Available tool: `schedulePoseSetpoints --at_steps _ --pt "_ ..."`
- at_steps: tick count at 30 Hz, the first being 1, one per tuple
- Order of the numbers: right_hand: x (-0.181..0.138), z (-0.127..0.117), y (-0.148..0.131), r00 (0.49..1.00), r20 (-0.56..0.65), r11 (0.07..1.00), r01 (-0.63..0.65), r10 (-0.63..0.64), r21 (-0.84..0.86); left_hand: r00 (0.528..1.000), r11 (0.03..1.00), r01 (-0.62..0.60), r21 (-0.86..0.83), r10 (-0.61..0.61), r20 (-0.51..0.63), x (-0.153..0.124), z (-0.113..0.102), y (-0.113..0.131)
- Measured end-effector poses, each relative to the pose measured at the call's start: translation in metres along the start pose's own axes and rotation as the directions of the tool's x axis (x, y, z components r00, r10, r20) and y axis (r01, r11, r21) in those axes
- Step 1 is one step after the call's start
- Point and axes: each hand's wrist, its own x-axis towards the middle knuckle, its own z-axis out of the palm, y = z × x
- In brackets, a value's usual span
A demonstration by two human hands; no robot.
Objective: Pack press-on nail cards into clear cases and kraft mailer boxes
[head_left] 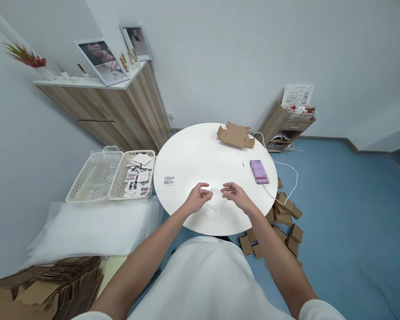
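White shirt (203,275) cloth and the wearer's forearms (275,249) come nearest, just short of a small clear plastic case (217,203) held over the near part of a round white surface (200,164). Left of the case, the left hand (198,198) has its grip closed on that side, thumb and fingertips pinching the edge; right of the case, the right hand (236,195) has its grip closed on the opposite side. Whether the case also touches the surface, I cannot tell. Left of the case lies a small card (169,181) bearing two rows of little pieces. Beyond the case, to its right, sits an opened cardboard box (236,135); right of the case is a purple-pink item (259,172), blurred past recognition. Farther left of the case than the card, a white basket (118,182) holds cards and slips. Brown cartons (288,244) lie on the floor (346,222) to the case's right.
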Motion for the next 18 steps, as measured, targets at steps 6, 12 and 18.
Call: schedulePoseSetpoints --at_steps 6,12,18 --pt "0.011 -0.03 0.012 0.995 -0.067 0.978 -0.061 0.076 0.198 0.999 0.999 -0.046 0.024 0.047 -0.021 0.025 0.031 0.004" --pt "0.003 -0.034 0.025 0.991 -0.02 0.936 -0.115 0.129 0.334 0.99 0.952 -0.124 0.281 0.099 0.1 0.018 0.042 -0.008" --pt "0.0 -0.042 0.02 0.997 -0.019 0.99 0.074 -0.076 -0.12 0.986 0.96 -0.134 0.246 0.104 0.132 0.026 0.036 -0.006"
